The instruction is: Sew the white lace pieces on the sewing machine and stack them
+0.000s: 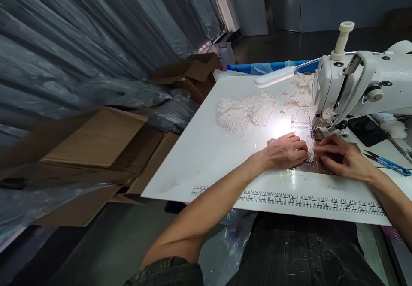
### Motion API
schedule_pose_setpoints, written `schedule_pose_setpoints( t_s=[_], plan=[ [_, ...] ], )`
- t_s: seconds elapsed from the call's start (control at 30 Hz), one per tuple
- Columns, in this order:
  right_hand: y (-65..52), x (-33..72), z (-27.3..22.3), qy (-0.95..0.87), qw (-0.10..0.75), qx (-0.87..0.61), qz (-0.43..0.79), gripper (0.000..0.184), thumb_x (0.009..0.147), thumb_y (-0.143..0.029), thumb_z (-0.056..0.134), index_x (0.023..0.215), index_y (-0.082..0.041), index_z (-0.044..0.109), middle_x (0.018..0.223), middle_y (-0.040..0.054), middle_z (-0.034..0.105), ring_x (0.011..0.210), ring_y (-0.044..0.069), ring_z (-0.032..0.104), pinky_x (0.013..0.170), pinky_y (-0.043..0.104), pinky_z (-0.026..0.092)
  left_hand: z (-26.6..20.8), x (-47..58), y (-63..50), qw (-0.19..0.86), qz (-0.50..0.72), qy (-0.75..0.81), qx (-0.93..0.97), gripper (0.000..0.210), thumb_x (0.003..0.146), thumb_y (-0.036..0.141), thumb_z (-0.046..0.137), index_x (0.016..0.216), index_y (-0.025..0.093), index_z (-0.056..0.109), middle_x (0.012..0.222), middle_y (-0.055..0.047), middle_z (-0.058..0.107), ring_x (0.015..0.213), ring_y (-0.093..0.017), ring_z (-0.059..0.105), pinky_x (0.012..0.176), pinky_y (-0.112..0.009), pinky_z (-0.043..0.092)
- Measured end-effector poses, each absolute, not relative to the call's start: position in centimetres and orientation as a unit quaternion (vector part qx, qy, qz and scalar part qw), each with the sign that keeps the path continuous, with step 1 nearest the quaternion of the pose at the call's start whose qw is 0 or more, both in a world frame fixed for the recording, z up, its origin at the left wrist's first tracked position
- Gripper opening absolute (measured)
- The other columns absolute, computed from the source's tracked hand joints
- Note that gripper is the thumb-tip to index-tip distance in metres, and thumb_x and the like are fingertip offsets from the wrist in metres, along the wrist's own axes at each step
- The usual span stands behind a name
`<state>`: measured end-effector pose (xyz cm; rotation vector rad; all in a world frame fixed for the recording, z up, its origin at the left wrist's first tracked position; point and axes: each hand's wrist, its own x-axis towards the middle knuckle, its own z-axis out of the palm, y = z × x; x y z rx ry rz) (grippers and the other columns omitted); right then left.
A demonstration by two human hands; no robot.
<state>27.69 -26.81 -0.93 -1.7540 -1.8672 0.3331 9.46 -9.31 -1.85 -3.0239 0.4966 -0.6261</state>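
A strip of white lace fabric [309,146] lies under the needle area of the white sewing machine [325,84]. My left hand [288,151] presses down along the strip's left side, its fingers bent and held together at the lace edge. On the other side my right hand [346,157] has its fingers curled in a pinch, the tips at the lace's right edge near the presser foot [317,134]. More of the lace [298,97] is bunched behind the needle. A separate bunched lace piece [244,111] rests on the table to the left.
Blue-handled thread snips [388,162] and a dark phone-like slab [367,130] lie right of my right hand. A lit lamp [275,76] hangs over the white table [193,157], which has a printed ruler [309,200] along its front. Cardboard boxes [96,136] stand at the left.
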Motion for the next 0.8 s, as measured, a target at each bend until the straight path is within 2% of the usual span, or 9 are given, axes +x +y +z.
schedule_pose_setpoints(
  t_s=[0.07, 0.13, 0.23, 0.37, 0.6, 0.8],
  plan=[
    [-26.7, 28.1, -1.6, -0.654, 0.273, -0.7, 0.09, 0.043, 0.096, -0.038, 0.047, 0.131, -0.023, 0.068, 0.102, 0.0109, 0.065, 0.076, 0.021, 0.063, 0.069, 0.038, 0.057, -1.9, 9.4, -9.3, -0.003, -0.216, 0.157, -0.964, 0.032, 0.105, 0.021, 0.042, 0.089, 0.018, 0.07, 0.096, -0.005, 0.074, 0.076, -0.013, 0.062, 0.075, -0.031, 0.049],
    [-26.6, 28.2, -2.3, -0.653, 0.254, -0.712, 0.051, 0.045, 0.098, -0.04, 0.046, 0.135, -0.024, 0.066, 0.102, 0.0116, 0.064, 0.079, 0.023, 0.063, 0.069, 0.039, 0.057, -2.0, 9.4, -9.3, -0.014, -0.23, 0.158, -0.96, 0.032, 0.105, 0.02, 0.043, 0.089, 0.017, 0.07, 0.096, -0.005, 0.074, 0.077, -0.012, 0.062, 0.074, -0.031, 0.05],
    [-26.6, 27.9, -3.1, -0.683, 0.236, -0.691, 0.02, 0.042, 0.099, -0.039, 0.045, 0.13, -0.025, 0.069, 0.108, 0.0132, 0.062, 0.092, 0.025, 0.064, 0.076, 0.039, 0.058, -2.1, 9.4, -9.3, -0.033, -0.24, 0.166, -0.956, 0.029, 0.104, 0.019, 0.045, 0.09, 0.016, 0.071, 0.095, -0.005, 0.074, 0.076, -0.013, 0.062, 0.071, -0.03, 0.05],
    [-26.6, 27.7, -3.5, -0.693, 0.23, -0.683, 0.009, 0.041, 0.101, -0.039, 0.043, 0.127, -0.026, 0.071, 0.108, 0.0132, 0.059, 0.096, 0.025, 0.063, 0.08, 0.041, 0.058, -2.3, 9.4, -9.1, -0.038, -0.21, 0.168, -0.962, 0.027, 0.103, 0.021, 0.046, 0.095, 0.017, 0.071, 0.096, -0.006, 0.073, 0.077, -0.014, 0.063, 0.071, -0.031, 0.052],
    [-26.6, 27.9, -3.8, -0.688, 0.235, -0.686, 0.015, 0.04, 0.1, -0.038, 0.043, 0.128, -0.028, 0.07, 0.111, 0.0124, 0.059, 0.099, 0.025, 0.062, 0.084, 0.042, 0.058, -2.4, 9.5, -9.0, -0.024, -0.2, 0.165, -0.966, 0.027, 0.103, 0.02, 0.046, 0.092, 0.018, 0.071, 0.099, -0.006, 0.073, 0.074, -0.013, 0.061, 0.072, -0.031, 0.05],
    [-26.6, 27.6, -2.9, -0.706, 0.228, -0.67, 0.011, 0.038, 0.098, -0.032, 0.046, 0.124, -0.027, 0.073, 0.107, 0.0118, 0.061, 0.095, 0.024, 0.062, 0.079, 0.039, 0.057, -1.8, 9.2, -9.4, 0.007, -0.183, 0.168, -0.969, 0.03, 0.104, 0.019, 0.042, 0.094, 0.019, 0.071, 0.098, -0.005, 0.074, 0.074, -0.013, 0.062, 0.07, -0.03, 0.049]
  ],
)
